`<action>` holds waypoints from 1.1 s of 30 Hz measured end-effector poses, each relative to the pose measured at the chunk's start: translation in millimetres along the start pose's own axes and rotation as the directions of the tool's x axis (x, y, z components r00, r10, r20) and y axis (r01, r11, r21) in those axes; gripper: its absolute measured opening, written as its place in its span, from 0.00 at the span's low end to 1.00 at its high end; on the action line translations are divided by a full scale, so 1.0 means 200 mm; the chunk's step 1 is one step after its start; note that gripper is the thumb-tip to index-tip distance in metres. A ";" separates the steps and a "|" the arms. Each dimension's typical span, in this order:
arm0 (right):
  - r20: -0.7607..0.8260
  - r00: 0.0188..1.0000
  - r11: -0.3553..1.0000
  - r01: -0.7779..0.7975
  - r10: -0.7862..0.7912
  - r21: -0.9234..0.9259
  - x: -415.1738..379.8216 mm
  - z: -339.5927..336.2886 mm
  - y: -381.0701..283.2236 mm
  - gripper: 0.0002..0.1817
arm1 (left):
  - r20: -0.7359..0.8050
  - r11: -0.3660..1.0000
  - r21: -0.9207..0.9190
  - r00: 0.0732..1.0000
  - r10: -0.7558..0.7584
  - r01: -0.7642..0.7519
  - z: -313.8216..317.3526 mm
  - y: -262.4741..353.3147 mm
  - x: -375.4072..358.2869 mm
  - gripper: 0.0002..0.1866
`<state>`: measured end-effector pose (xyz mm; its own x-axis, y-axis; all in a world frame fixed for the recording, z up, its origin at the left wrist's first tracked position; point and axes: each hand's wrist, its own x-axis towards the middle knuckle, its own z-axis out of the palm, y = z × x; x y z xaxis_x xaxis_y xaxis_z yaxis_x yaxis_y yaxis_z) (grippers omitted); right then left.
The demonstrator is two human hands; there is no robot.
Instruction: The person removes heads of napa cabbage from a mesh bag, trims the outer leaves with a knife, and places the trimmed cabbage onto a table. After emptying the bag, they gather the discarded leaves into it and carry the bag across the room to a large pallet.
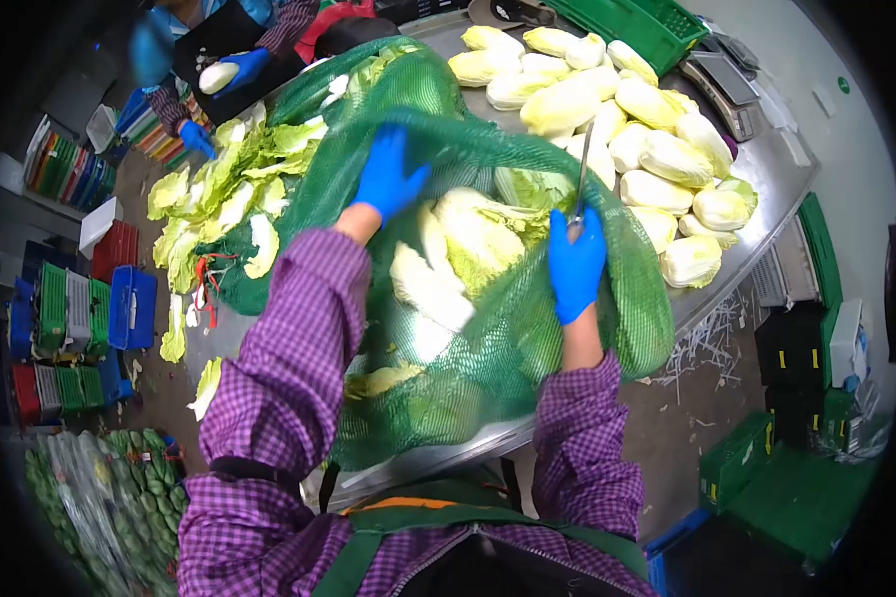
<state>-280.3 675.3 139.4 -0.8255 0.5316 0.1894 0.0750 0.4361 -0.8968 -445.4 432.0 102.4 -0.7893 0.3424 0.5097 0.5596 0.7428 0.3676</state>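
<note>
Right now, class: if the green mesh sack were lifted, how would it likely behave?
The green mesh sack would probably sag: it drapes loosely under the left hand. It is likely heavy, since several cabbages show through it. The right hand grips it beside a knife.

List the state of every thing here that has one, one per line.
Net sack: opened at the top, cabbages inside, lying on the table.
Left hand: gloved, gripping the sack's mesh.
Right hand: gloved, holding a knife with the mesh.
Knife: blade pointing up, away from the person.
Cabbage pile: trimmed, stacked loose on the table.
Loose leaves: cut off, scattered.
</note>
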 end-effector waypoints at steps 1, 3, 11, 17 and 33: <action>-0.031 0.997 0.996 0.073 -0.071 0.042 0.04 0.01 0.00 0.17 | -0.045 1.000 -0.015 0.999 -0.006 0.005 -0.01 0.07 0.04 0.35; -0.052 0.982 0.981 0.182 -0.179 0.066 0.10 0.04 0.05 0.16 | -0.036 0.984 -0.160 0.996 -0.080 0.074 0.00 0.16 0.04 0.30; 0.698 0.715 0.977 0.115 0.046 -0.181 0.13 0.34 0.35 0.25 | 0.695 0.237 -0.248 0.343 -0.632 0.939 0.17 0.27 -0.67 0.29; 0.746 0.619 0.908 0.122 0.247 -0.402 -0.08 0.15 -0.06 0.26 | 0.873 -0.571 -0.461 0.464 -0.153 0.679 0.18 0.33 -0.71 0.32; 0.824 0.559 0.765 -0.569 0.091 0.302 -1.19 0.02 -1.09 0.26 | 0.778 -0.501 -0.527 0.627 0.040 0.686 -0.76 0.19 -1.32 0.32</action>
<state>-103.1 450.2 288.9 -0.9155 -0.2620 -0.3052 0.3587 -0.1882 -0.9143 -177.4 283.4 100.1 -0.6690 0.6920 -0.2712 -0.6891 -0.4407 0.5753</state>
